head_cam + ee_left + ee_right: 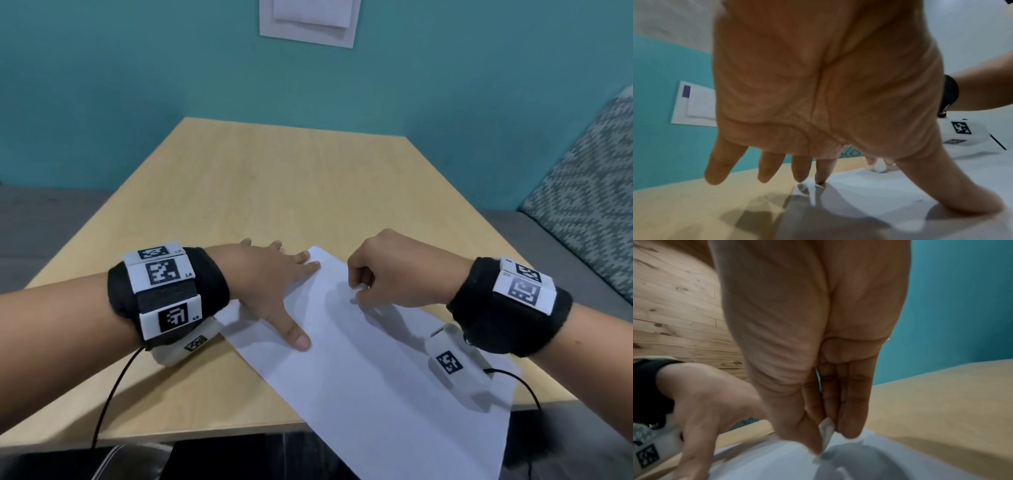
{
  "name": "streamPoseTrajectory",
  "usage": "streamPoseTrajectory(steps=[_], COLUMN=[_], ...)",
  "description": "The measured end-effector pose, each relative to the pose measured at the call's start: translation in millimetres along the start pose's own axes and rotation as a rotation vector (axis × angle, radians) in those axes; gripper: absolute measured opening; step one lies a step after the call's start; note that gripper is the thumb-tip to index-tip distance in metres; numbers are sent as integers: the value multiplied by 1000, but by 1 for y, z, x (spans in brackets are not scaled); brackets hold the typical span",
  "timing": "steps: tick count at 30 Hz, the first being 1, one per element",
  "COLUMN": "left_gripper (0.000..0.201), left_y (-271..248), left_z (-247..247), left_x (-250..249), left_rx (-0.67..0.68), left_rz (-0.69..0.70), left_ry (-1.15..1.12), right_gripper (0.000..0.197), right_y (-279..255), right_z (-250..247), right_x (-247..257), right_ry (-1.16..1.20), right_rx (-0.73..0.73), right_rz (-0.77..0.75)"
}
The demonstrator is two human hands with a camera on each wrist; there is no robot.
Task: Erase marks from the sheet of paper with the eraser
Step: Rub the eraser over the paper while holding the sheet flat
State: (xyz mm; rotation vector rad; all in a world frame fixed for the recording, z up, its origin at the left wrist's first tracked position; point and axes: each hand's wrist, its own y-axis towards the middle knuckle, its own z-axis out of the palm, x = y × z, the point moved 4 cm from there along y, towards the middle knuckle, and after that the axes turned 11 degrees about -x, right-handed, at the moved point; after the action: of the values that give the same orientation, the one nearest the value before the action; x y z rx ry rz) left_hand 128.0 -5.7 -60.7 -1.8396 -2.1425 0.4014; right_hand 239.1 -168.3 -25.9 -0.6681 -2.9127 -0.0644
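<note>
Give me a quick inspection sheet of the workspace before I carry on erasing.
Surface: light wooden table.
Job's things: white sheet of paper lies skewed, its near end overhanging the table edge; small white eraser on the paper; no marks can be made out.
Clutter: nothing seen.
Hands: left hand spread flat, fingers and thumb pressing the paper; right hand pinches the eraser.
Cables: black cable hangs from the left wrist, another from the right.
Surroundings: teal wall, white wall plate, patterned cushion.
</note>
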Motion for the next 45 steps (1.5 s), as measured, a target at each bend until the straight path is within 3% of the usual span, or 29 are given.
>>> streamPoseTrajectory(steps=[4,11,15,20,25,27,31,34,37,41,42,45], left_gripper=[149,147,147,148,147,146,133,128,121,89,92,126], left_y=[2,2,2,3,1,2,6,14,17,11,9,2], left_z=[6,4,5,6,7,5,-5,-11,-18,-20,-16,-7], left_x=[5,1,3,3,4,3,8,17,24,15,10,-4], left_rx=[22,22,27,31,50,46,-3,-40,-34,-13,9,17], left_rz=[0,9,12,15,11,34,132,198,131,75,65,71], left_ry=[-16,19,8,13,-24,2,60,54,-2,-60,-68,-87], right_gripper=[16,9,3,3,2,10,19,18,19,21,21,20], right_y=[11,5,13,6,8,3,-6,-19,-32,-44,-44,-27], right_z=[8,26,17,24,15,10,-16,-9,3,3,2,-5], right_x=[13,26,15,33,15,12,-18,-25,-24,-18,-15,-13], right_ry=[18,-8,-51,-47,-30,1,-4,14,-2,15,23,18], right_rx=[-59,-25,-38,-19,-42,-11,-21,36,23,29,45,40], right_rz=[-17,-114,-46,-126,-59,-80,-22,-26,-51,-74,-82,-91])
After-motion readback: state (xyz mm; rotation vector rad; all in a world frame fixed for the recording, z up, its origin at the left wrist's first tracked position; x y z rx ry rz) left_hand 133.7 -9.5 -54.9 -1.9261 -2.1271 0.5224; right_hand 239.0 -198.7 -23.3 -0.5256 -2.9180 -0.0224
